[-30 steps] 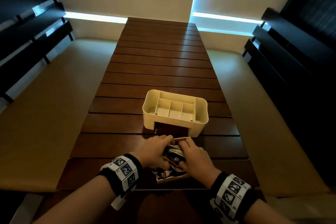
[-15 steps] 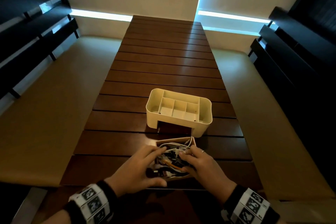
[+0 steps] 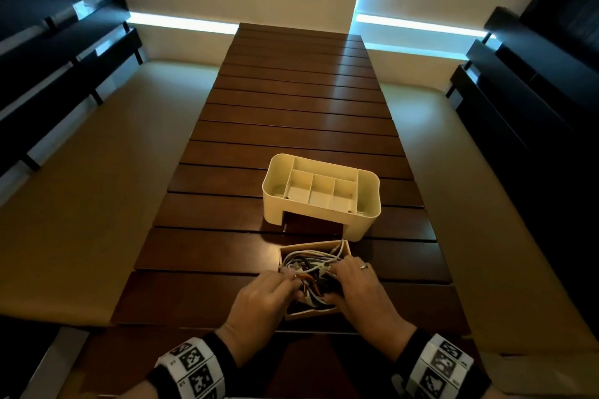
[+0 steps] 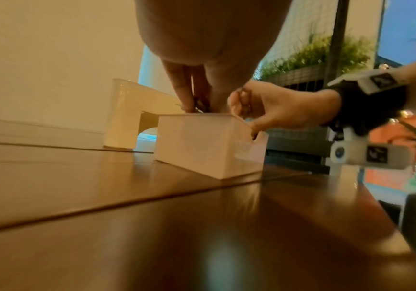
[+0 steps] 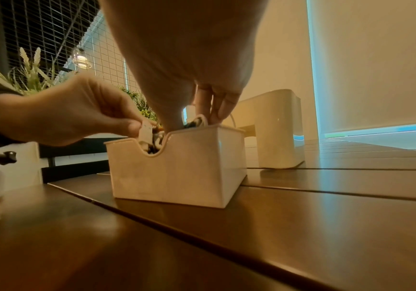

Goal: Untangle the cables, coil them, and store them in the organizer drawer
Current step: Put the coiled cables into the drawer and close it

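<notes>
Fingertips point(image 5: 149, 128) of my left hand point(image 3: 259, 304) pinch a pale connector at the notched front wall of the drawer point(image 5: 177, 173), while my right hand point(image 3: 359, 288) has its fingers curled down into the cables point(image 3: 311, 264) from the other side; whether they actually grip a strand I cannot tell.

Largest first: the slatted wooden table point(image 3: 291, 126) carries the cream organizer point(image 3: 321, 191) with its drawer bay open toward me. Just in front of it, apart from it, sits the drawer, pulled fully out and packed with white, black and orange cables.

I judge this the very start: the cables are one knotted heap in the drawer, nothing is coiled. Next I need to lift one end clear and follow that single strand out without dragging the rest along or tipping the light drawer.

How the strands cross under my hands is hidden. My palms block most of both wrist views, and the dim light blurs the small plugs.
</notes>
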`<state>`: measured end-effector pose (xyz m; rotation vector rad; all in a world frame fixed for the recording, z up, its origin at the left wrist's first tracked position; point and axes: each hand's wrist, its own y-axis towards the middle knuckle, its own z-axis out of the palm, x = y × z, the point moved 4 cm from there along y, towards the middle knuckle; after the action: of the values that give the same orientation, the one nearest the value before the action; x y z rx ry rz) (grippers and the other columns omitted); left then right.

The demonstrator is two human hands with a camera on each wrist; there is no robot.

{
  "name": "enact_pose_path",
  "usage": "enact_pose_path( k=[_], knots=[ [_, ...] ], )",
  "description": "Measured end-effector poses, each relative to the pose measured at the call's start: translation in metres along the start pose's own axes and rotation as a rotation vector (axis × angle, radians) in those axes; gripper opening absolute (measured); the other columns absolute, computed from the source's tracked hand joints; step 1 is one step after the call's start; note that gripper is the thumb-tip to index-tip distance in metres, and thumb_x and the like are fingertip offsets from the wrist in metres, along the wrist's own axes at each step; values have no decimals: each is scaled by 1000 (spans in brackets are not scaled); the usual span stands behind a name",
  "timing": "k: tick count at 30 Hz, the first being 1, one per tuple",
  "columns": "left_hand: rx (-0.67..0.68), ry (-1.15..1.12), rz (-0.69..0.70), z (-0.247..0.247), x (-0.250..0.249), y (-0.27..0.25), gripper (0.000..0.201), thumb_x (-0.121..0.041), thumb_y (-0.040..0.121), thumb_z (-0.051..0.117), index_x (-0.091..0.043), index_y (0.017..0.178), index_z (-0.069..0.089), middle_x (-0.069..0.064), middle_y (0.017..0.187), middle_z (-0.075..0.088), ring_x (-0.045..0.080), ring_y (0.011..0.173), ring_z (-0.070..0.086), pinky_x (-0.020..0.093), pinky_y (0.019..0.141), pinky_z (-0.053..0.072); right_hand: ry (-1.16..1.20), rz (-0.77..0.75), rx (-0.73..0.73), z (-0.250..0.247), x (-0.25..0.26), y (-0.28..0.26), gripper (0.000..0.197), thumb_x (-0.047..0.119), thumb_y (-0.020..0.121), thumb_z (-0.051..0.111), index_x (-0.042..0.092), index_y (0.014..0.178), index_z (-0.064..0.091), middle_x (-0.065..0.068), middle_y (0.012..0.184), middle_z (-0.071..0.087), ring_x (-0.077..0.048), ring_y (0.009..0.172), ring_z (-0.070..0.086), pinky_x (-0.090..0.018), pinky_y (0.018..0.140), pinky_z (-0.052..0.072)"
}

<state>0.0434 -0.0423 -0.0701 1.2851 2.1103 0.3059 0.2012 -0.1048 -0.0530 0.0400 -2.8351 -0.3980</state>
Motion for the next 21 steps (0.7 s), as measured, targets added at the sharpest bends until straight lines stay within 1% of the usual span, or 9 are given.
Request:
enact_pose_path(
  k=[2,4,7,9,12,14,17,19,21],
  knots=[
    [66,100,63,4,-5,-2,24,-21,82,52,-10,81,73,5,87,73,14,77,67,20,68,56,15,10,-2,0,1,3,81,25,42,91,21,110,47,2,85,62,-14,73,60,-24,61,53],
    [117,151,83,6,-10,-3,24,-18,80,52,-10,80,75,6,86,74,15,75,69,21,68,56,-111,-68,37,4,4,4,88,30,45,89,19,122,47,2,87,62,-13,73,62,-25,61,53],
    [178,135,99,11,-17,-5,15,-14,68,74,-12,82,75,4,85,73,13,73,68,19,66,56,-196,-162,54,8,3,0,66,31,59,81,19,118,54,1,88,58,-14,78,55,-25,61,50],
    [231,79,106,10,-16,-6,35,-16,55,87,-14,88,75,1,89,73,11,78,67,18,70,55,-151,-156,79,8,2,-5,48,36,77,63,19,121,54,2,96,51,-11,87,45,-23,65,49],
    [303,59,81,2,-9,-6,47,-20,54,87,-24,99,73,-12,100,72,7,97,59,18,79,46,-14,-63,141,11,-4,-15,47,45,94,32,21,132,45,4,112,38,-7,100,36,-19,79,48],
    [309,50,56,-5,-6,-3,37,-24,63,76,-30,99,72,-18,101,70,7,107,46,22,83,42,-58,-35,126,14,-1,-22,46,42,90,44,21,132,44,0,119,37,-11,109,36,-26,86,50],
    [213,-12,-24,-14,-4,4,24,-18,75,64,-27,95,72,-7,105,68,6,104,43,14,86,41,-193,-8,80,22,7,-31,72,35,61,81,22,123,47,-8,119,42,-25,111,39,-38,81,53],
    [126,-62,-134,-13,-1,4,41,-5,82,62,-28,116,59,2,112,56,1,94,50,14,79,49,-242,3,101,28,11,-32,87,33,46,89,20,121,48,-10,117,43,-28,108,41,-38,76,54],
    [163,-24,-138,-8,4,3,37,-8,83,61,-20,118,61,2,110,58,-3,93,50,11,88,45,-283,-28,113,27,13,-32,86,27,40,90,17,119,56,-9,114,45,-26,103,42,-34,73,55]
  ],
)
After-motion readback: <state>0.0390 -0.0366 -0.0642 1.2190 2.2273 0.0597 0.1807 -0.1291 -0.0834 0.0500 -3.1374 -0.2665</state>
